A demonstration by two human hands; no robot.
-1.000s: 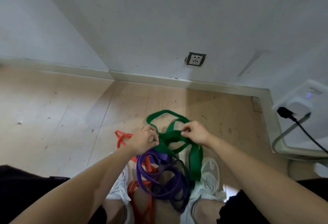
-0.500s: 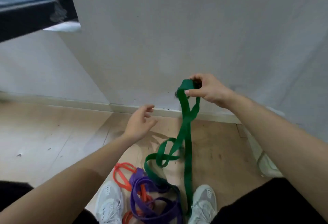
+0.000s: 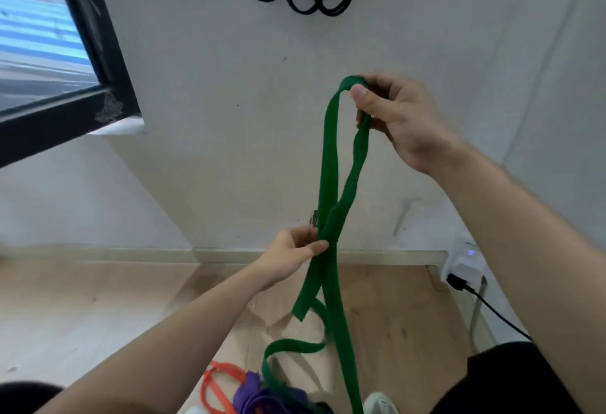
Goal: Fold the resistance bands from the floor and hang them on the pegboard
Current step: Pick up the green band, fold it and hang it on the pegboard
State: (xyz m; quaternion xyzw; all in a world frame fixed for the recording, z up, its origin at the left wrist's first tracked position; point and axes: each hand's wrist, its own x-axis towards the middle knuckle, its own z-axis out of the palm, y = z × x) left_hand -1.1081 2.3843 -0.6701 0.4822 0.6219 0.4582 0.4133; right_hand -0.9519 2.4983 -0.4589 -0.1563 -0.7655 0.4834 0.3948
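The right hand (image 3: pixel 395 118) is right of centre in the frame, thumb and fingers clamped on the top fold of the green band (image 3: pixel 329 157). The band hangs from that hand in two strands toward the floor (image 3: pixel 98 308). Lower, at mid-frame, the left hand (image 3: pixel 288 256) meets both strands where they cross. Its thumb and fingertips appear to pinch them, though the far fingers are hidden. The green band's slack coils down to bottom centre, beside an orange band (image 3: pixel 207 389) and a purple band (image 3: pixel 250 394) bunched on the floor, close to a white shoe (image 3: pixel 380 405). Black loops (image 3: pixel 305 11) hang on the wall at the top edge.
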